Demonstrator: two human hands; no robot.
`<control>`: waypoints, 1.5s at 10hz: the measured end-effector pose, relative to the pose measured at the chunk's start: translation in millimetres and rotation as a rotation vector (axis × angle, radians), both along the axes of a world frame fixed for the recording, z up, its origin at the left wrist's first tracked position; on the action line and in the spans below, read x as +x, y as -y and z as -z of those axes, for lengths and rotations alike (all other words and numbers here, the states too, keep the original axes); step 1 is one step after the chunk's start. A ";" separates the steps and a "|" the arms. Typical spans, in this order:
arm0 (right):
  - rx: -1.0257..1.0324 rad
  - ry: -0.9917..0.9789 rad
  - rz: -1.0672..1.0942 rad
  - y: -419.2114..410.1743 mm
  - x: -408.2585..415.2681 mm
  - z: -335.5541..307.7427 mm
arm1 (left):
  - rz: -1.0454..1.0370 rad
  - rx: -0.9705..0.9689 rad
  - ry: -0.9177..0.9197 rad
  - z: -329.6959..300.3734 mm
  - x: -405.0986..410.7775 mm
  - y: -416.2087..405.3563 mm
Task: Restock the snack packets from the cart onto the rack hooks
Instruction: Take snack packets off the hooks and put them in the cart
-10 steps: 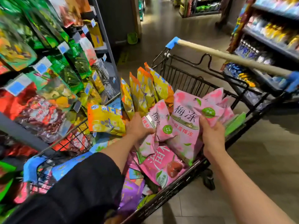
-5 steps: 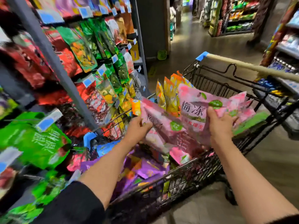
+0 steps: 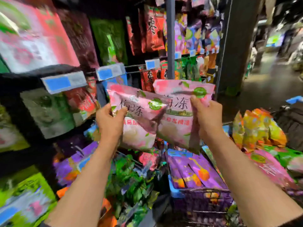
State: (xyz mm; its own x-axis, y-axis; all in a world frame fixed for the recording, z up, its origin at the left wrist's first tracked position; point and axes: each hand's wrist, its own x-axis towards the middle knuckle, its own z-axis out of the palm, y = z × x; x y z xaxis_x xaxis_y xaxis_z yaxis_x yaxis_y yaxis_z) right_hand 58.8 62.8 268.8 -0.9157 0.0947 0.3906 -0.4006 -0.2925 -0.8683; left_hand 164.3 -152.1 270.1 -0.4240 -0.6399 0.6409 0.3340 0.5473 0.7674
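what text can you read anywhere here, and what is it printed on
"梅冻" on the pink packet gripped by the left hand.
"冻", with the first character covered, on the pink packet gripped by the right hand.
"枣" on the red packet hanging on the rack.
Smaller lines on both pink packets: too blurred.
Blue price tags: no readable text.

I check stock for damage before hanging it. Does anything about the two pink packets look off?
Nothing stands out. The left hand grips one glossy pink snack packet, the right hand another; both look sealed and whole, only overlapping at a tilt. Blur hides fine detail.
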 end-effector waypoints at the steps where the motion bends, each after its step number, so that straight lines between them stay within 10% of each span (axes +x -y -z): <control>1: -0.002 -0.084 -0.198 56.5 25.6 -41.9 | -0.160 0.084 -0.138 -22.6 52.7 42.4; 7: -0.138 -0.535 -1.045 288.9 222.1 -227.8 | -0.944 -0.048 -0.541 -136.3 326.1 63.8; 15: -0.061 0.015 -1.321 385.9 367.8 -316.7 | -1.154 0.014 -0.408 -194.0 421.7 91.7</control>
